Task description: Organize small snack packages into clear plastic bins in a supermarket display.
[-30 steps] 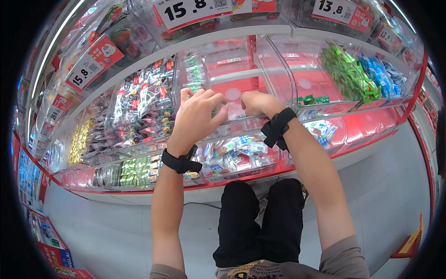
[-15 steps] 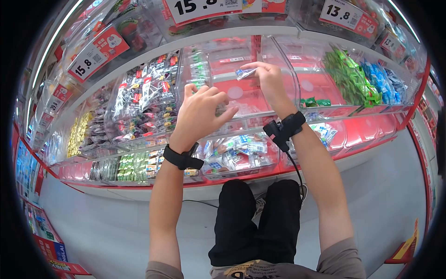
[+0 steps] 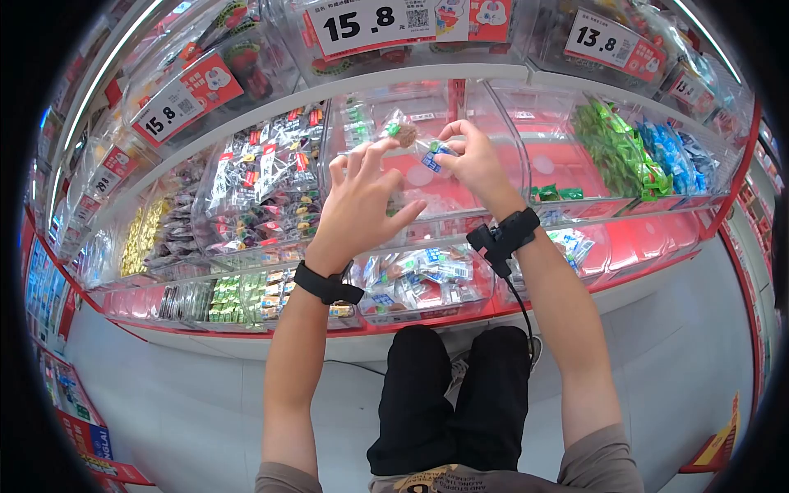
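Note:
My right hand (image 3: pixel 481 164) pinches a small clear snack packet with a blue-and-white label (image 3: pixel 434 154) between thumb and fingers, above the clear plastic bin (image 3: pixel 526 156) on the upper shelf. Just left of it shows a clear wrapper with brown contents and a green mark (image 3: pixel 403 131), overlapping my left fingertips in this view. My left hand (image 3: pixel 357 201) is raised over the bin's front left, palm down, fingers apart and thumb stretched out to the right. Below both hands, the lower bin holds loose blue-and-white packets (image 3: pixel 427 271).
Dark-wrapped snacks (image 3: pixel 263 181) fill the bin at left, gold ones (image 3: pixel 144 238) farther left. Green packets (image 3: pixel 620 152) and blue packets (image 3: pixel 678 152) stand at right. A price-tagged shelf edge (image 3: pixel 394 80) runs above. A cable (image 3: pixel 522 300) hangs from the right wrist strap.
The packet in my right hand has turned, so its blue label faces up, and the brown-filled wrapper now shows beside it. My left hand has shifted slightly, its fingers reaching farther up.

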### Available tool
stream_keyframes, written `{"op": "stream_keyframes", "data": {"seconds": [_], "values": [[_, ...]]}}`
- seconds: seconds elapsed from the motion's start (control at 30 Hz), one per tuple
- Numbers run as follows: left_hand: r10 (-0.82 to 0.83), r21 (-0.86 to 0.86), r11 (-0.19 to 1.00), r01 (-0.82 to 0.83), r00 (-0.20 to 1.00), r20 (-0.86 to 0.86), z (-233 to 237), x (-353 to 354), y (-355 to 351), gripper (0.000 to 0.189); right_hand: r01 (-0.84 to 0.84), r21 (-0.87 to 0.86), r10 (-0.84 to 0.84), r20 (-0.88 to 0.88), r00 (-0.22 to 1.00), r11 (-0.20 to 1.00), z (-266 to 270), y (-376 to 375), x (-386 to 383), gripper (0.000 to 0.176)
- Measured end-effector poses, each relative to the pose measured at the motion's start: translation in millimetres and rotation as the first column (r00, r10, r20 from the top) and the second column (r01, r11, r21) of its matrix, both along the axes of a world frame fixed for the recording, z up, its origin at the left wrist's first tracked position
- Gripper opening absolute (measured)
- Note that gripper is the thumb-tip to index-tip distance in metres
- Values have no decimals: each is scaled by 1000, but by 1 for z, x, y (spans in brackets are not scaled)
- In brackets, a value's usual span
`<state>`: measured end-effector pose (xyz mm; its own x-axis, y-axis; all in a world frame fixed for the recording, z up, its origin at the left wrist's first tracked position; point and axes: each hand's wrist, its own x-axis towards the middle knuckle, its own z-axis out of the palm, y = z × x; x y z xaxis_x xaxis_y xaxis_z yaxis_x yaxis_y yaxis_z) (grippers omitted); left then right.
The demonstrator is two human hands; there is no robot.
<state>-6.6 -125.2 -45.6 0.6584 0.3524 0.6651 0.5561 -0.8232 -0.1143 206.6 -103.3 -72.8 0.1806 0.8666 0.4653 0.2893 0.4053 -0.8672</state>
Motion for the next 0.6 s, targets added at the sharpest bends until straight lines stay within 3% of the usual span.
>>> {"op": "stream_keyframes", "data": {"seconds": [0.03,0.13,0.23,0.33,0.37,0.43,0.53,0.6], "values": [[12,38,999,-12,1000,0,-1,0,0,39,15,-16,-14,25,1000,1000,1,-1,-1,18],[34,106,994,-33,999,-9,-1,-1,-1,38,-153,-110,162,75,984,982,4,-2,-1,17],[12,90,996,-10,1000,-17,1,-1,-2,37,-403,-65,406,52,912,913,-2,2,-2,22],[-1,-68,998,-4,998,-61,2,-3,-1,37,-184,-159,243,574,782,970,1,-4,-2,26],[-3,-139,990,-9,997,-81,2,-3,-1,36,-171,-190,252,595,763,967,3,-6,-4,26],[-20,-99,995,18,1000,-13,3,-2,-3,33,-143,-251,275,635,722,957,5,-7,-8,26],[-58,-63,996,57,998,-8,3,-2,1,35,-189,-471,447,525,724,861,7,-6,-14,29],[-63,-59,996,60,997,-40,2,-3,3,37,-250,-435,471,531,705,865,-4,4,-12,33]]}}
